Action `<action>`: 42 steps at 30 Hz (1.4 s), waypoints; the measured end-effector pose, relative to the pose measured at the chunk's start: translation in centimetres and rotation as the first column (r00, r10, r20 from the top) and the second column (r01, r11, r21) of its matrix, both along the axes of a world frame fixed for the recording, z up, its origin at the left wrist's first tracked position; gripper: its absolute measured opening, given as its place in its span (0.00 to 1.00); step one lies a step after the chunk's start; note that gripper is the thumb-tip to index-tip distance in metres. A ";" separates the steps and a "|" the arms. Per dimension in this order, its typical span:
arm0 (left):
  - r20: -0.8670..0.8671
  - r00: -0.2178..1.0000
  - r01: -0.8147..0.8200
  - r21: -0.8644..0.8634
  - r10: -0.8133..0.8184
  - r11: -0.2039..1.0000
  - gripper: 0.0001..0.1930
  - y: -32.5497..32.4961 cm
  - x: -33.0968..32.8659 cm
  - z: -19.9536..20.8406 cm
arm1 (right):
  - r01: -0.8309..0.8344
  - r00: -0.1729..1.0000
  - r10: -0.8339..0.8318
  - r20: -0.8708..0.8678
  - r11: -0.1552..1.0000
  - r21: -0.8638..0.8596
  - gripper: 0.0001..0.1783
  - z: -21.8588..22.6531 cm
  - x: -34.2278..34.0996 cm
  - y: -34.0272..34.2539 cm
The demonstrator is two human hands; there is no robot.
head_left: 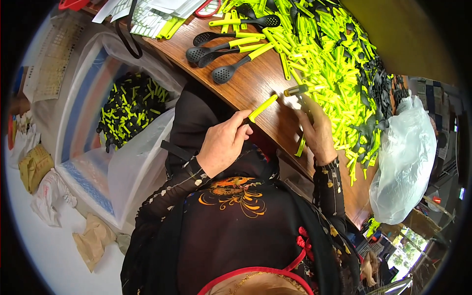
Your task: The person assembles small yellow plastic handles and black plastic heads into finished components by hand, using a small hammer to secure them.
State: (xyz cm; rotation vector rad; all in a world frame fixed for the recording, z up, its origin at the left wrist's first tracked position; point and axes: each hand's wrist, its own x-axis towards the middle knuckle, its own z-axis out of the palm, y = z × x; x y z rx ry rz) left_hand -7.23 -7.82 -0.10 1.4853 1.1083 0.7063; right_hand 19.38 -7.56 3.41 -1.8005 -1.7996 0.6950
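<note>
My left hand (223, 145) is closed on one end of a lime-green handle (263, 107), which points up and to the right at the table's near edge. Whether a black head is joined to it inside my fingers cannot be seen. Across from it, my right hand (317, 129) grips a short cylindrical tool (295, 90), dark with a brassy end that faces left, close to the handle's tip. Its exact kind is unclear. Beyond my left hand, several black slotted spoons (223, 74) with lime-green handles lie on the wooden table (182, 49).
A big heap of lime-green handles (334, 83) and black heads covers the table's right side. Beside it bulges a white plastic bag (408, 157). Left of the table stands a plastic-lined striped sack (88, 182) holding finished-looking small utensils (130, 108). Papers (147, 19) lie top left.
</note>
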 end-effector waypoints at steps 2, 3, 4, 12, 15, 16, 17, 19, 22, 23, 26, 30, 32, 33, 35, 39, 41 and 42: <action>0.007 1.000 0.007 0.023 -0.007 1.000 0.16 0.2 -0.1 0.0 | 0.031 0.999 -0.030 0.021 0.998 -0.060 0.24 0.2 0.2 -1.2; 0.017 1.000 0.025 0.046 -0.026 0.999 0.17 0.4 0.1 0.0 | 0.075 0.996 -0.070 0.047 0.990 -0.119 0.25 0.2 0.6 -1.9; 0.020 0.999 0.027 0.047 -0.028 0.999 0.17 0.6 0.3 -0.1 | 0.058 0.996 -0.050 0.078 0.993 -0.106 0.27 -0.2 1.1 -2.8; 0.028 0.994 0.104 0.098 -0.108 0.990 0.16 1.6 2.1 -0.6 | 0.151 0.959 -0.166 0.232 0.985 0.079 0.22 -2.8 4.4 -4.8; 0.058 0.994 0.084 0.117 -0.091 0.990 0.16 1.7 3.0 -0.3 | 0.148 0.924 -0.171 0.343 0.985 0.093 0.23 -2.4 6.9 -4.2; 0.058 0.994 0.089 0.120 -0.096 0.989 0.16 1.9 3.3 -0.3 | 0.115 0.913 -0.179 0.366 0.975 0.191 0.23 -2.5 7.1 -3.9; 0.025 0.997 0.067 0.148 -0.071 0.987 0.15 1.9 3.6 -0.4 | 0.115 0.914 -0.179 0.365 0.975 0.190 0.23 -2.3 6.8 -3.8; -0.013 0.999 0.043 0.172 -0.042 0.984 0.14 1.8 3.8 -0.5 | 0.084 0.986 -0.108 0.126 0.980 0.181 0.24 -1.2 4.8 -3.3; -0.172 0.983 -0.035 0.187 0.068 0.982 0.10 1.8 2.5 -0.6 | -0.045 0.998 0.043 0.045 0.998 0.049 0.26 0.2 1.9 -3.9; -0.184 0.980 -0.037 0.184 0.071 0.982 0.10 1.5 1.9 -0.5 | -0.125 0.987 0.117 0.112 0.990 0.066 0.26 0.0 1.4 -4.0; -0.068 0.997 -0.039 -0.089 0.033 0.995 0.14 0.0 -0.1 -0.9 | -0.087 0.995 0.084 0.046 0.992 0.086 0.25 -1.3 0.6 -4.2; 0.133 0.989 0.119 -0.470 -0.063 0.875 0.13 -1.0 -1.3 -3.1 | 0.009 0.994 -0.001 -0.112 0.997 0.076 0.24 -1.4 -0.2 -4.2; 0.104 0.994 0.008 -0.248 0.018 0.969 0.14 -0.4 -0.7 -1.0 | 0.025 0.992 -0.018 -0.124 0.998 0.053 0.24 -1.3 -0.3 -4.3; -0.080 0.996 -0.034 0.157 0.047 0.987 0.13 0.4 -0.5 0.0 | 0.068 0.984 -0.060 -0.168 0.997 0.041 0.25 -1.2 -0.4 -4.4; -0.257 0.961 -0.003 0.369 0.105 0.930 0.12 1.7 -0.4 0.3 | 0.111 0.972 -0.103 -0.209 0.993 0.028 0.26 -1.1 -0.3 -4.5; -0.553 0.828 0.212 0.455 0.089 0.865 0.12 1.8 -1.1 0.9 | -0.211 0.964 0.242 -0.111 0.950 0.232 0.33 -1.1 -1.0 -4.2; -0.516 0.848 0.189 0.503 0.117 0.843 0.12 1.6 -1.0 0.8 | -0.260 0.961 0.268 -0.072 0.961 0.097 0.35 -0.4 -2.4 -3.7; -0.473 0.869 0.163 0.552 0.147 0.818 0.11 1.5 -1.0 0.8 | -0.264 0.960 0.271 -0.076 0.960 0.096 0.35 -0.6 -2.5 -3.6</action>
